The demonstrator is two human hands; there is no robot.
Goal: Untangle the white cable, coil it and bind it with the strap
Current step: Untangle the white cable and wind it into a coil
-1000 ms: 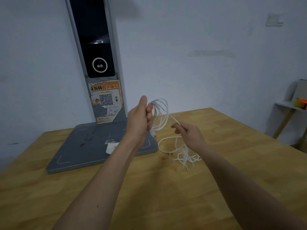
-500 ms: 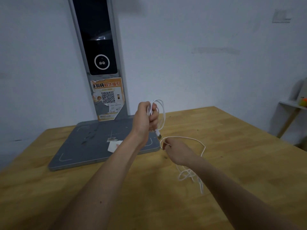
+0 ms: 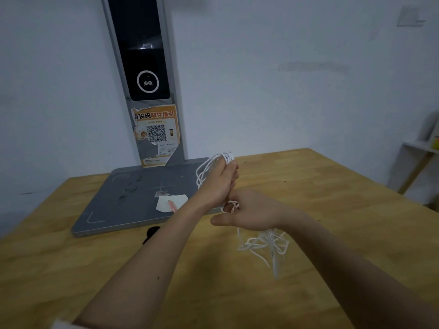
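My left hand (image 3: 219,184) is raised above the table and grips a bundle of loops of the white cable (image 3: 209,168). My right hand (image 3: 247,211) is just below it, touching the left, with cable held in its curled fingers. From under the right hand a loose tangle of the cable (image 3: 266,243) hangs down to the wooden table (image 3: 332,210). A black strap (image 3: 150,233) lies on the table near my left forearm, partly hidden by it.
A grey flat base (image 3: 123,205) with a tall post (image 3: 145,79) stands at the back left; a paper slip and a pink pen (image 3: 171,203) lie on it. A small shelf (image 3: 422,160) is at the far right by the wall.
My right hand has come up and left to meet the left hand. The left hand turned, so the loops now show on its left side. The loose tangle shifted nearer and to the right.
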